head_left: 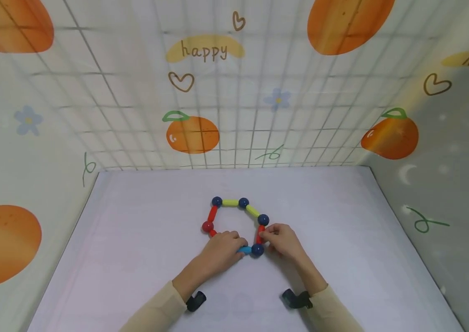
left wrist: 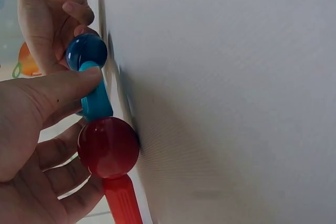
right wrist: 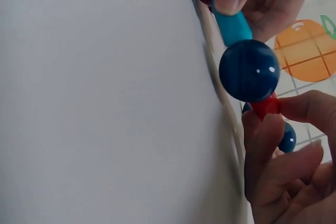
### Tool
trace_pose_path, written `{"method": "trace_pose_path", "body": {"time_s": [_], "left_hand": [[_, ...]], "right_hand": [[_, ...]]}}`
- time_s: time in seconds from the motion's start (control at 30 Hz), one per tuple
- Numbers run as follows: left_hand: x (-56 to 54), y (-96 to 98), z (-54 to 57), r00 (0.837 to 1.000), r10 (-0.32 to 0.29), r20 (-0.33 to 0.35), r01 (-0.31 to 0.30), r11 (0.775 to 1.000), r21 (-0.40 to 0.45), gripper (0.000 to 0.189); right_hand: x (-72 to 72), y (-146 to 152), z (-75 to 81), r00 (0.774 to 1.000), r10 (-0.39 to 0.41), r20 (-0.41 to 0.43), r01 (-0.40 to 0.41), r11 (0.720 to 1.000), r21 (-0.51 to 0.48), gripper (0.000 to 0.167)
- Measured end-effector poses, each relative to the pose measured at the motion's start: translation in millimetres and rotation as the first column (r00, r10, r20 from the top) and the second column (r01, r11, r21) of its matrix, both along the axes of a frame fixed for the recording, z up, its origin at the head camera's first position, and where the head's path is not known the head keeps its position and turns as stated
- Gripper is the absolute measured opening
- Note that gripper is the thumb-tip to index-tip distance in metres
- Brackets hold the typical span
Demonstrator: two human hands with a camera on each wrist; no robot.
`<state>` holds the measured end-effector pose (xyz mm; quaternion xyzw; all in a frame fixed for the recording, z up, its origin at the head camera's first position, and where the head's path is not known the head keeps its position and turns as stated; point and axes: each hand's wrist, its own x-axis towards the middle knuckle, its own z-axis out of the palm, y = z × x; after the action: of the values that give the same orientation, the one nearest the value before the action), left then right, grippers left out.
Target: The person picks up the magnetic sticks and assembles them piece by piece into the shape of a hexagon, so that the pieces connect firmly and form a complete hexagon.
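A ring of magnetic rods and balls lies on the white table in the head view. My left hand (head_left: pixel 223 249) pinches the light-blue rod (left wrist: pixel 96 98) between thumb and fingers. That rod joins a dark-blue ball (head_left: pixel 257 250) at one end and a red ball (left wrist: pixel 108 147) at the other. With thumb and fingertips, my right hand (head_left: pixel 283 240) grips the red rod (head_left: pixel 260 234) on the ring's right side, between two dark-blue balls. At the far side are two yellow-green rods (head_left: pixel 230 203). Another red ball (head_left: pixel 207 226) sits at the left corner, and my left hand covers part of the near side.
The white tabletop (head_left: pixel 134 212) surrounds the ring. Behind it stands a curtain (head_left: pixel 234 101) printed with oranges and a grid, with similar cloth at both sides. Black straps (head_left: pixel 296 299) are on both wrists, by the light sleeves.
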<state>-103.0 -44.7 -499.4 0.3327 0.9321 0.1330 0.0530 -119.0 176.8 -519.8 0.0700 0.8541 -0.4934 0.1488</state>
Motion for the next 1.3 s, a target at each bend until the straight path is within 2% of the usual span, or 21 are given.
{"method": "trace_pose_path", "body": {"time_s": [0.27,0.5,0.57,0.63,0.7,0.8,0.9,1.0,1.1,1.17,1.3], "left_hand": [[0.0,-0.2,-1.4,1.0,0.006,0.021,-0.006,1.0,0.004,0.04],[1.6,-7.5,-1.5,1.0,-0.006,0.001,0.006,1.0,0.028,0.041],[2.0,-14.4,-3.2,1.0,0.024,-0.01,-0.024,0.999,0.038,0.045],[1.1,-25.0,-3.6,0.996,0.091,-0.017,-0.09,0.994,0.069,0.051],[-2.0,-38.1,-3.2,0.982,0.188,-0.014,-0.185,0.977,0.11,0.057],[-8.4,-57.9,-0.7,0.946,0.322,0.022,-0.322,0.933,0.159,0.064],[-14.4,-73.3,-0.8,0.912,0.399,0.093,-0.409,0.896,0.171,0.067],[-18.4,-81.9,-2.4,0.885,0.42,0.2,-0.456,0.87,0.187,0.066],[-22.3,-84.9,-4.7,0.863,0.408,0.297,-0.477,0.853,0.213,0.063],[-25.0,-84.9,-6.2,0.857,0.389,0.339,-0.476,0.848,0.232,0.062],[-31.2,-82.9,-9.2,0.855,0.362,0.371,-0.467,0.849,0.248,0.065]], "right_hand": [[-6.0,0,1.7,1.0,0.012,-0.008,-0.011,0.999,0.047,0.025],[-9.9,-1,3.9,0.999,0.039,-0.034,-0.036,0.996,0.081,0.027],[-10.5,1,3.0,0.997,0.051,-0.051,-0.046,0.995,0.093,0.027],[-11.8,4,2.4,0.995,0.058,-0.086,-0.049,0.994,0.103,0.026],[-14.5,8,2.6,0.988,0.061,-0.139,-0.045,0.992,0.116,0.024],[-21.0,12,3.1,0.97,0.075,-0.23,-0.042,0.989,0.143,0.022],[-28.6,14,4.1,0.953,0.101,-0.285,-0.053,0.984,0.169,0.024],[-36.1,12,4.3,0.942,0.134,-0.307,-0.079,0.98,0.185,0.029],[-41.7,7,3.0,0.942,0.17,-0.289,-0.116,0.974,0.195,0.034],[-43.8,4,1.3,0.944,0.19,-0.27,-0.137,0.969,0.204,0.034],[-43.9,0,-1.6,0.949,0.189,-0.251,-0.134,0.966,0.22,0.031]]}}
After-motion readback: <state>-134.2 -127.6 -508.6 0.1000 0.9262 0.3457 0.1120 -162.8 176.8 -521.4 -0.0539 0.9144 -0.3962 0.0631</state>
